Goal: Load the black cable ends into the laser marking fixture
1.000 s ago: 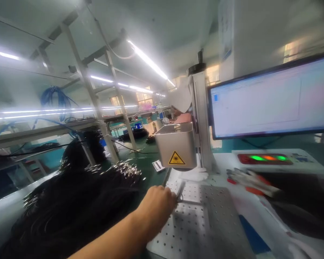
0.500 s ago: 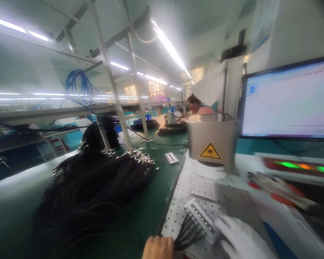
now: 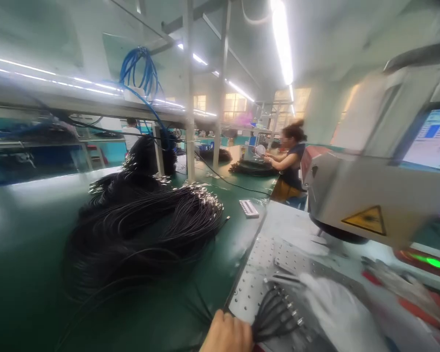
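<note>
My left hand, bare, is closed round a bundle of black cables. Their metal-tipped ends fan out to its right over the perforated metal plate. My right hand wears a white glove and is smeared by motion just beyond the cable tips. A thin slotted holder, seen nearly edge-on, sticks out at the glove's fingertips and seems gripped there. A large coil of black cables with bright tips lies on the green table to the left.
A similar slotted holder lies on the green table. A machine head with a yellow warning sign overhangs the plate. Red-and-grey gloves lie at right, below a monitor. Another person sits beyond.
The slotted holder has come off the cable ends, leaving their tips bare beside my right hand. My view has swung left, so the machine head and monitor sit further right.
</note>
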Tool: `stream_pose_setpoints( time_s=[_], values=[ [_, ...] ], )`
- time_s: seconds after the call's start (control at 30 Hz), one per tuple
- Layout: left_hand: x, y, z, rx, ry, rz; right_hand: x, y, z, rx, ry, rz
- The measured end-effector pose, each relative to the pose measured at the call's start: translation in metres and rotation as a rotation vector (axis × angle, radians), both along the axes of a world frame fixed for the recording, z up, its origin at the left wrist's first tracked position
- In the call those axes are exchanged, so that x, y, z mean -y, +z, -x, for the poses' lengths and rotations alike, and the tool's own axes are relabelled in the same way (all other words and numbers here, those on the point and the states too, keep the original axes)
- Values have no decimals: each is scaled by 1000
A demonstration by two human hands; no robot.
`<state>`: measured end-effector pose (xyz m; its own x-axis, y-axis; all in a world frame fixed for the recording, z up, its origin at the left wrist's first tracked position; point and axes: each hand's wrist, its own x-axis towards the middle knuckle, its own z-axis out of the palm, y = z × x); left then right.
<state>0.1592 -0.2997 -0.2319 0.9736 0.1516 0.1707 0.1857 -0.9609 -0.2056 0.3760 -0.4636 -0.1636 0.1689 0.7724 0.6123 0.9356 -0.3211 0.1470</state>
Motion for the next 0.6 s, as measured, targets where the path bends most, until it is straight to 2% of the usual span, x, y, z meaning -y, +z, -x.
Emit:
stream_pose_setpoints(
  time_s=[0.03,0.1,0.17,0.2,0.27,0.43,0.5,0.6],
  values=[
    [0,0,0,6,3,-4,-13,14,1,-97,12,-11],
    [0,0,2,9,10,-15,-37,38,3,-272,-62,-17],
    [1,1,2,1,18,-23,-46,48,3,-418,-108,-10],
    [1,2,3,3,28,-29,-45,47,4,-478,-134,9],
    [3,3,3,23,30,-37,-30,32,4,-585,-207,84],
    [7,15,5,0,30,-13,15,-24,15,-727,-371,342],
    [9,28,4,-90,73,2,16,-34,24,-703,-397,346],
    [16,60,0,-208,137,-22,8,-38,36,-620,-383,301]
  ],
)
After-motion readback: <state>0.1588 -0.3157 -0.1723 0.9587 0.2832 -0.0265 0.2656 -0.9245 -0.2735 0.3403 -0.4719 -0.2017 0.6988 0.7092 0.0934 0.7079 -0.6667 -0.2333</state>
